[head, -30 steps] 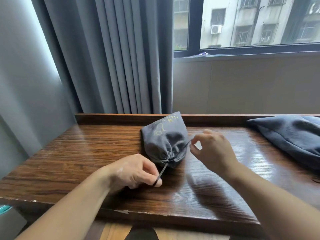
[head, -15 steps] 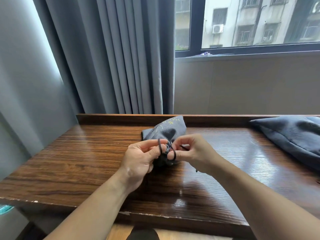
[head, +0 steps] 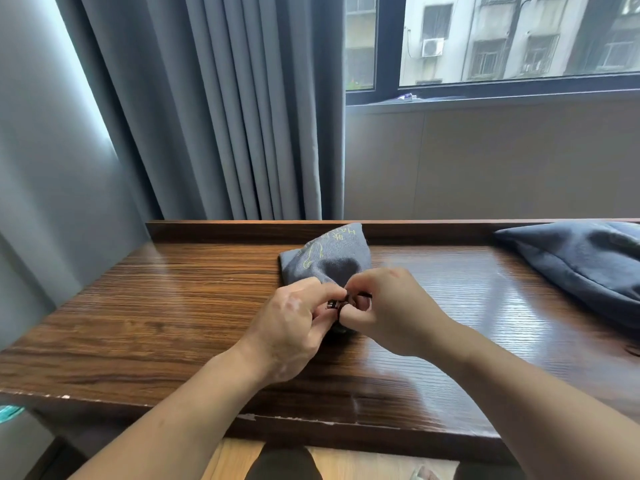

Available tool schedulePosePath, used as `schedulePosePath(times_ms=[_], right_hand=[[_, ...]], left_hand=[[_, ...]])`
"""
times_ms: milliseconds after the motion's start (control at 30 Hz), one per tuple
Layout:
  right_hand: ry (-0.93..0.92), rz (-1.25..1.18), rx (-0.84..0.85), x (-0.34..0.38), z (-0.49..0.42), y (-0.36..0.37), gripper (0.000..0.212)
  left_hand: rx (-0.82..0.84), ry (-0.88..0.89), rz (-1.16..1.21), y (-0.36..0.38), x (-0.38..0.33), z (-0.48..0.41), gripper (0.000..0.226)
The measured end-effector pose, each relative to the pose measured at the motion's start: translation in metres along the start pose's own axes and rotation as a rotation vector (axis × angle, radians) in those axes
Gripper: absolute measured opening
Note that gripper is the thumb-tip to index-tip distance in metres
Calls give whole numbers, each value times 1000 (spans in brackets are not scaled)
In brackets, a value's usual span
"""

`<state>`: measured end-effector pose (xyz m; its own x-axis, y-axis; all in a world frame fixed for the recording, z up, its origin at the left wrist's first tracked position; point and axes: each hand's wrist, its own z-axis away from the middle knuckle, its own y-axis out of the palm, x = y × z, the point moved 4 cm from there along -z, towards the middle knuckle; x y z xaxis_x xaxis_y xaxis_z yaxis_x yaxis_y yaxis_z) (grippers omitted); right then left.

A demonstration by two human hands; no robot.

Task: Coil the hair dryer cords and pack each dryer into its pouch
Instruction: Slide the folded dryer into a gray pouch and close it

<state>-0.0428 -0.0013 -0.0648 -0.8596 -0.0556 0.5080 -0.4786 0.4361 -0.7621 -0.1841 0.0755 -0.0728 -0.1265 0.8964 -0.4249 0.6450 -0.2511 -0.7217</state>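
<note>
Head view, the only one.

Grey pouch (head: 329, 261) lies on the wooden desk (head: 173, 306), centre, towards the back, its far corner touching the raised back rail (head: 242, 230). Yellow-green print on the fabric; the lettering is too small to read. The pouch looks filled out, contents not visible. Its gathered mouth points at the person and is mostly hidden behind the hands.

Left hand (head: 291, 327): fingers curled, thumb and fingertips pinching the dark drawstring (head: 346, 301) right at the mouth. Forearm comes in from bottom left.

Right hand (head: 391, 313): fingers also curled, pinching the same drawstring from the other side, with a loop of cord showing by the thumb. Knuckles slightly blurred. The two hands touch or nearly touch over the cord, can't tell which.

Whether the cord is knotted: can't tell.

A second grey pouch (head: 581, 265) lies flat at the right edge of the desk, well apart from the hands and partly out of frame.

Behind the desk: grey curtain (head: 225, 116) on the left, window (head: 485, 39) on the right showing a building outside.
</note>
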Motion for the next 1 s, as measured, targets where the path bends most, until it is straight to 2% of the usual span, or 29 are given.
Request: schedulePosePath(times_ms=[200, 300, 400, 600, 733, 933, 1000], right_hand=[[12, 71, 76, -10, 12, 10, 13], [55, 18, 75, -16, 18, 10, 14], [130, -92, 38, -22, 23, 5, 17], [113, -199, 22, -39, 35, 2, 16], [126, -18, 47, -71, 43, -3, 13], [-27, 261, 68, -72, 50, -5, 23], [27, 243, 132, -75, 51, -6, 27]], left_hand=[[-92, -34, 35, 15, -1, 11, 17], [-161, -86, 64, 18, -4, 16, 13], [-192, -222, 117, 15, -3, 18, 10], [48, -398, 144, 9, 8, 21, 17], [196, -473, 16, -1, 27, 27, 19], [260, -421, -131, -9, 40, 32, 14], [252, -520, 25, -13, 48, 35, 7]])
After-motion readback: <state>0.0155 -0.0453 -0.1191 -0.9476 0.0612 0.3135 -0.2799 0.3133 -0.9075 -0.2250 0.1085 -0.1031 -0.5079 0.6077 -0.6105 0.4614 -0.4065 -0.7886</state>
